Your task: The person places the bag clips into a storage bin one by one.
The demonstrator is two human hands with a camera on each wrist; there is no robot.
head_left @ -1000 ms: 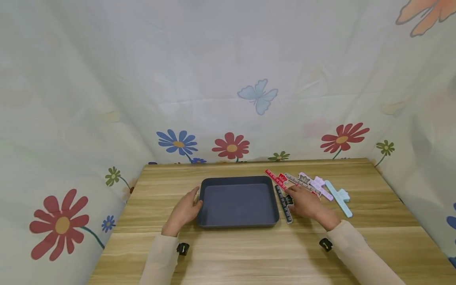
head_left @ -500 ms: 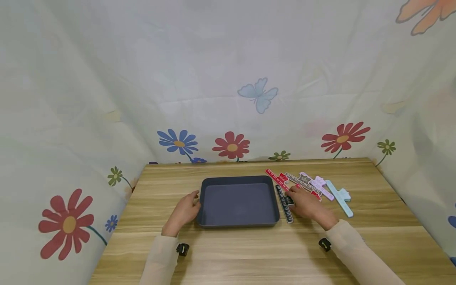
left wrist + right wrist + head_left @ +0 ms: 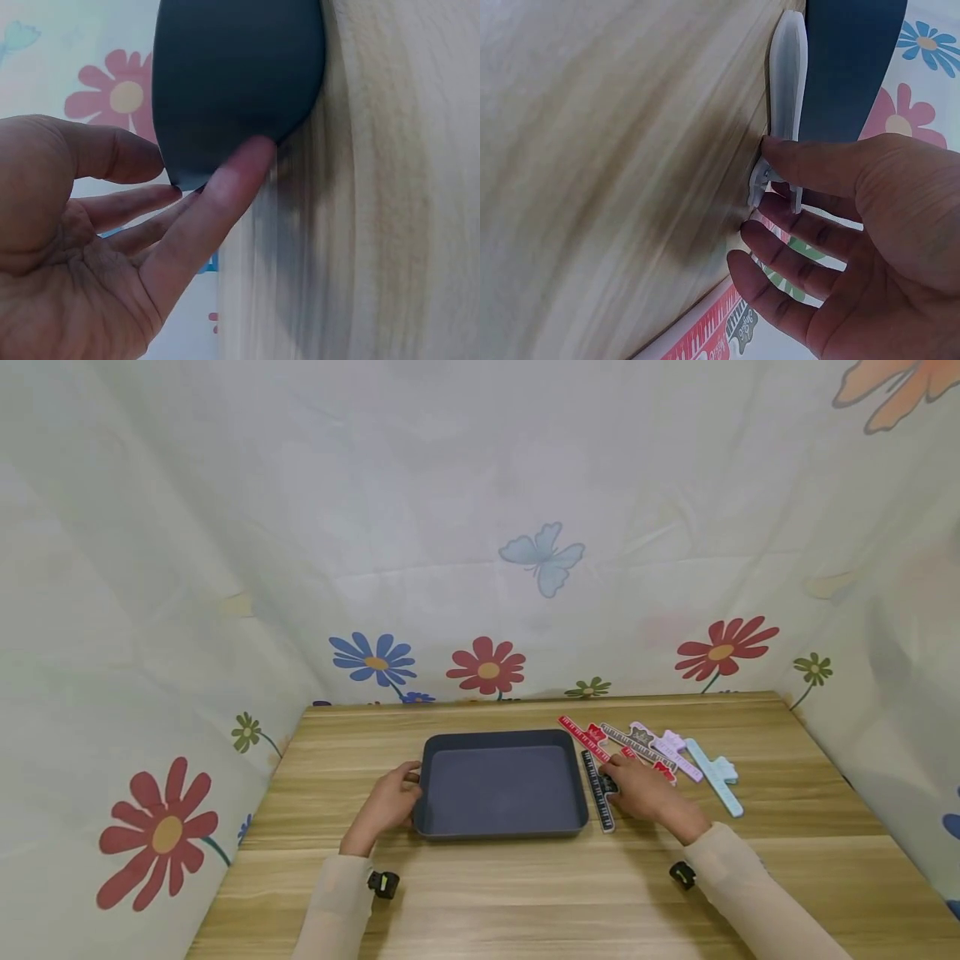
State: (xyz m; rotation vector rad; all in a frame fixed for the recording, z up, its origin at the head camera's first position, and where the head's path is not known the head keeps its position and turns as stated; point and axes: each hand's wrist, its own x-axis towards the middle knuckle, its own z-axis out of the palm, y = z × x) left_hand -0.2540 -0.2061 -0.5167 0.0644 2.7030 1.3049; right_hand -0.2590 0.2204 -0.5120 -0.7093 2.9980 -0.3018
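A dark grey rectangular tray (image 3: 501, 785) lies flat on the table in the head view. My left hand (image 3: 386, 802) is at its left end; in the left wrist view, fairly straight fingers (image 3: 217, 202) touch the tray's wall (image 3: 240, 75), the thumb close to its rim. Right of the tray lies a black clip with a piano-key print (image 3: 598, 793). My right hand (image 3: 645, 789) pinches its handle part between thumb and fingers; the right wrist view shows the clip's pale edge (image 3: 787, 82) beside the thumb, the other fingers loosely bent.
Behind and right of my right hand lie more piano-key clips: a red clip (image 3: 581, 737), a grey clip (image 3: 637, 745), another red clip (image 3: 664, 770) partly covered by the hand, a lilac clip (image 3: 678, 756) and a light blue clip (image 3: 716, 777). A flowered curtain (image 3: 420, 568) hangs behind the table.
The black clip has turned and shifted slightly towards me under my right hand. The left hand's fingers have bent a little at the tray's edge. The tray is in place.
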